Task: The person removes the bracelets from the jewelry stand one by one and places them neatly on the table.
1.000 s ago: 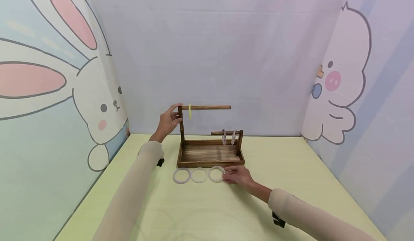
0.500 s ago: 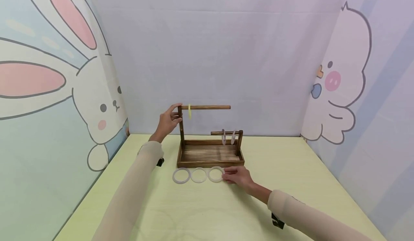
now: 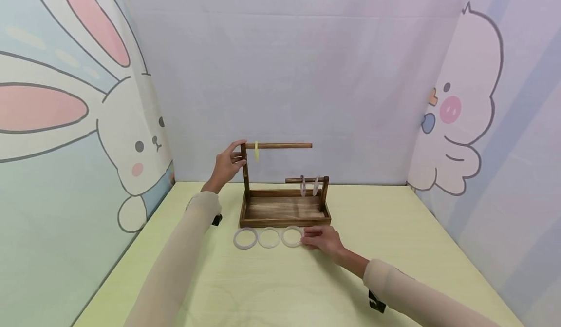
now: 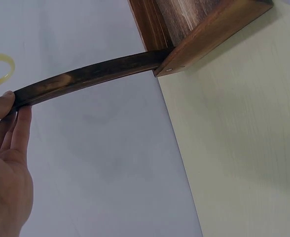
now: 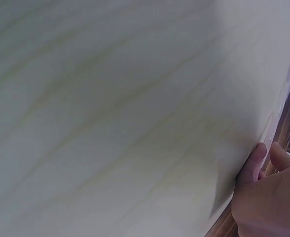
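Observation:
A dark wooden bangle rack (image 3: pixel 285 223) stands on the table, with a tall post on its left and a shorter one on its right. My left hand (image 3: pixel 226 165) pinches the top of the tall post (image 4: pixel 86 76) between thumb and fingers. Three pale bangles lie flat in a row before the rack: a left bangle (image 3: pixel 235 243), a middle bangle (image 3: pixel 269 247) and a right bangle (image 3: pixel 290 245). Thumb and fingers of my right hand (image 3: pixel 323 240) pinch the right bangle's right edge, which they partly hide.
A yellow bangle (image 3: pixel 256 152) hangs on the upper bar (image 3: pixel 285 145), near its left end. Two pale bangles, one slightly purplish (image 3: pixel 303 186), one whiter (image 3: pixel 315 186), hang on the lower bar (image 3: pixel 292 180). Behind the table (image 3: pixel 372 220) rises a plain backdrop (image 3: pixel 298 73).

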The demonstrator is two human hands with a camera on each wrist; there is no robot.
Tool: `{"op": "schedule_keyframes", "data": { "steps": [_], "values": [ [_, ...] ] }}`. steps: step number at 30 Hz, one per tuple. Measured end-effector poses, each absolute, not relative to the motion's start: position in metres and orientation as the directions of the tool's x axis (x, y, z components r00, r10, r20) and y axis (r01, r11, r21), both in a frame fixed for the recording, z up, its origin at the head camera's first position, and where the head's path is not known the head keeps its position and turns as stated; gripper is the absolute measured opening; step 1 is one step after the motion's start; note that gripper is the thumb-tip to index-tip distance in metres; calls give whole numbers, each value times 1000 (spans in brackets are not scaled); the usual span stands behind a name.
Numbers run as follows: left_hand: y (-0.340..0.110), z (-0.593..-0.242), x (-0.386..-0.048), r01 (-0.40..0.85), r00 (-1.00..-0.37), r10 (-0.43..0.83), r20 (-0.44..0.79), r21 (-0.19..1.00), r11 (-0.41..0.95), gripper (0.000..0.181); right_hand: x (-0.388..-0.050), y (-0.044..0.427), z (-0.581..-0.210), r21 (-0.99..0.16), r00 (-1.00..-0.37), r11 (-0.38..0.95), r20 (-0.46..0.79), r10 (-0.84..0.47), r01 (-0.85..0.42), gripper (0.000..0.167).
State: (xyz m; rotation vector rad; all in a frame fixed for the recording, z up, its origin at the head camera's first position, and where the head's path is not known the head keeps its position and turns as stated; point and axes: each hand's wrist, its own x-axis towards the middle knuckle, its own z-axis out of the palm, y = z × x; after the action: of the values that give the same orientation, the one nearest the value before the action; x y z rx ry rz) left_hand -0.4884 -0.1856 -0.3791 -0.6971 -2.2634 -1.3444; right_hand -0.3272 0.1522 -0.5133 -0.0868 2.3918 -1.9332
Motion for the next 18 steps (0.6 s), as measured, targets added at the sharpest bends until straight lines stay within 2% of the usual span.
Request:
{"op": "schedule_keyframes", "data": {
  "steps": [18],
  "values": [
    [-185,-378,-488,600,-792,197,578,679,422,71,-330,158,-520,-986,-994,164,-12,-109,-6,39]
  ]
}}
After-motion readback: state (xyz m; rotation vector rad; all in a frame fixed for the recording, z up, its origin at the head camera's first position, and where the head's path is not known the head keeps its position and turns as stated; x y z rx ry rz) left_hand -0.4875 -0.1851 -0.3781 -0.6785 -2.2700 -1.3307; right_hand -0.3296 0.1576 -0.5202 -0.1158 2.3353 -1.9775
